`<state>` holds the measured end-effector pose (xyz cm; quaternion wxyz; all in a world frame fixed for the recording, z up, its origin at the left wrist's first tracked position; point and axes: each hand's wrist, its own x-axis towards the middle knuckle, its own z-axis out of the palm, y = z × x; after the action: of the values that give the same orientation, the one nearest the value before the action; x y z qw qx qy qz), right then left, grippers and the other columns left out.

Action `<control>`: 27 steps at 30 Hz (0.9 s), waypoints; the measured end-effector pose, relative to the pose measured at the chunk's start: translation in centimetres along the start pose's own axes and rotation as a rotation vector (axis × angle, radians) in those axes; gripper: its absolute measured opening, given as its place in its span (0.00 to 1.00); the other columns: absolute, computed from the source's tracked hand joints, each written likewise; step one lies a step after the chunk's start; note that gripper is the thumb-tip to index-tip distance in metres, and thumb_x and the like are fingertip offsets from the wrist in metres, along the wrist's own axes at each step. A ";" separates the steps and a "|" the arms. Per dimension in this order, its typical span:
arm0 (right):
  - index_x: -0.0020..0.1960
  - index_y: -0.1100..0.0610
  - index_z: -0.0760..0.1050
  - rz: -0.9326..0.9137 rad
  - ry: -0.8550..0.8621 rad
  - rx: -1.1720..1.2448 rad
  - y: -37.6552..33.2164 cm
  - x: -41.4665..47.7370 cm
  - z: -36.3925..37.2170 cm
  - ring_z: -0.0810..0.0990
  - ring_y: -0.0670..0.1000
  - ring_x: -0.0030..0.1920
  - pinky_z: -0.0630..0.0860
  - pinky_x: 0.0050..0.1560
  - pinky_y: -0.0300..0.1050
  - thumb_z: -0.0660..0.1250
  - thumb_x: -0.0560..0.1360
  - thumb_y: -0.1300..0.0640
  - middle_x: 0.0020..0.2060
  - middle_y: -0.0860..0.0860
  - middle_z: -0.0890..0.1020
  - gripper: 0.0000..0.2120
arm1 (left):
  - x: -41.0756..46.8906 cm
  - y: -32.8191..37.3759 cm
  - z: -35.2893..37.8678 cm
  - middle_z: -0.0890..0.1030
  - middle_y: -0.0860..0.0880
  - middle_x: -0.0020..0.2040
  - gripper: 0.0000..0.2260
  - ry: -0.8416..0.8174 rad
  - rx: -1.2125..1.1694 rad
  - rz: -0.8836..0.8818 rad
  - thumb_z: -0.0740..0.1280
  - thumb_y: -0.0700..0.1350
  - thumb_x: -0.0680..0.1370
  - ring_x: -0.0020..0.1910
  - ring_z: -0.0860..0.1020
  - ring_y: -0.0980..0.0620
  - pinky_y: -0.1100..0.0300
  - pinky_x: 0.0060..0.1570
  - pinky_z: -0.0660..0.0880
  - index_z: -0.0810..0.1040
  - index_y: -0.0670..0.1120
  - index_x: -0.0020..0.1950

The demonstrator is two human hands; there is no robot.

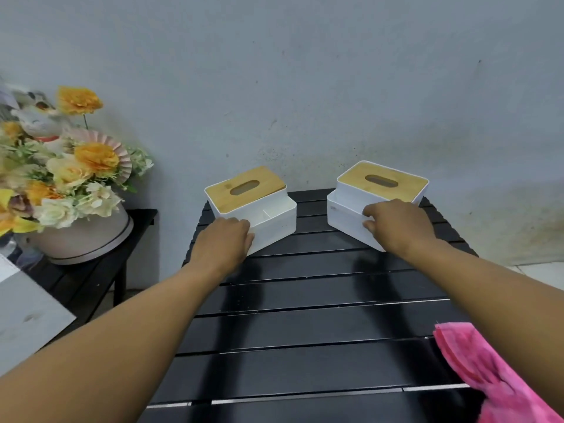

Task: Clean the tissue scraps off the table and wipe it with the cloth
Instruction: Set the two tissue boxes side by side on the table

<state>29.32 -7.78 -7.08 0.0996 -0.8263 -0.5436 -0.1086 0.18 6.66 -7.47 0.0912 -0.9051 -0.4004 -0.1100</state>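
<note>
the left hand (224,242) is gripping the near left corner of the left tissue box (259,199), fingers curling over its rim. the right hand (396,225) is pinching the near wall of the right tissue box (381,178). both boxes are sitting at the far end of the black slatted table (305,303). the pink cloth (488,370) is lying at the table's near right edge, well apart from both hands.

Two tissue boxes (274,221) (345,215), one pink cloth (488,370), one flower pot (85,239), two hands (224,242) (399,224)
</note>
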 end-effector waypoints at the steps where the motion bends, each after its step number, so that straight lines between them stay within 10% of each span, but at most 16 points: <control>1: 0.50 0.51 0.79 0.002 -0.005 0.015 0.0 0.0 0.0 0.78 0.59 0.44 0.69 0.35 0.46 0.62 0.78 0.50 0.44 0.55 0.81 0.09 | -0.3 -0.1 -0.2 0.77 0.47 0.44 0.13 -0.009 -0.008 -0.008 0.57 0.53 0.82 0.46 0.75 0.44 0.51 0.40 0.74 0.73 0.45 0.47; 27: 0.62 0.45 0.76 -0.031 0.030 -0.051 0.4 0.5 -0.4 0.77 0.57 0.50 0.69 0.40 0.47 0.62 0.76 0.60 0.50 0.53 0.82 0.18 | 0.7 0.6 -0.6 0.78 0.50 0.53 0.12 -0.033 -0.041 0.012 0.59 0.53 0.81 0.51 0.76 0.46 0.50 0.44 0.76 0.76 0.50 0.60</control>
<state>29.82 -7.58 -6.53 0.0850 -0.8184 -0.5517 -0.1365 1.00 6.56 -6.78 0.0668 -0.9109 -0.3941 -0.1026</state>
